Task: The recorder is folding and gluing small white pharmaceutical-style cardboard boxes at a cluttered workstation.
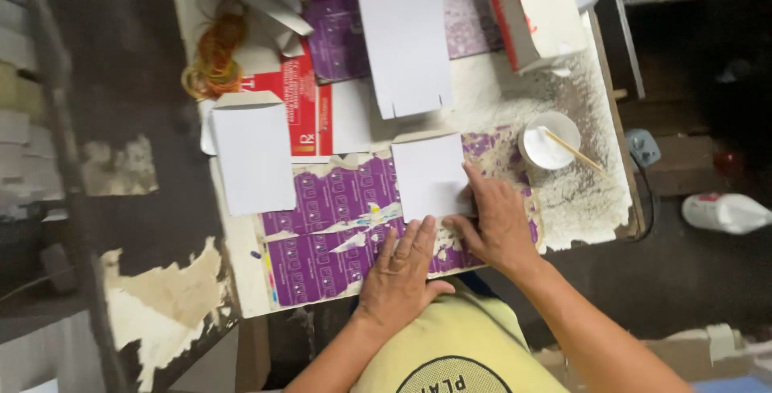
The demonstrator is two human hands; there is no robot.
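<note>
A small flat white carton (430, 174) lies on a purple printed sheet (330, 224) that covers the worktable. My left hand (400, 268) rests flat on the sheet with its fingertips at the carton's near edge. My right hand (497, 220) presses on the carton's near right corner, fingers spread. Neither hand grips anything. Two more flat white cartons lie nearby: a larger one (404, 35) further back and one (253, 152) to the left.
A white glue bowl (547, 142) with a wooden stick (577, 152) stands to the right on a glue-crusted patch. Orange rubber bands (214, 55) lie at the back left. A red-and-white box (535, 7) sits at the back right. A white bottle (724, 210) lies on the floor.
</note>
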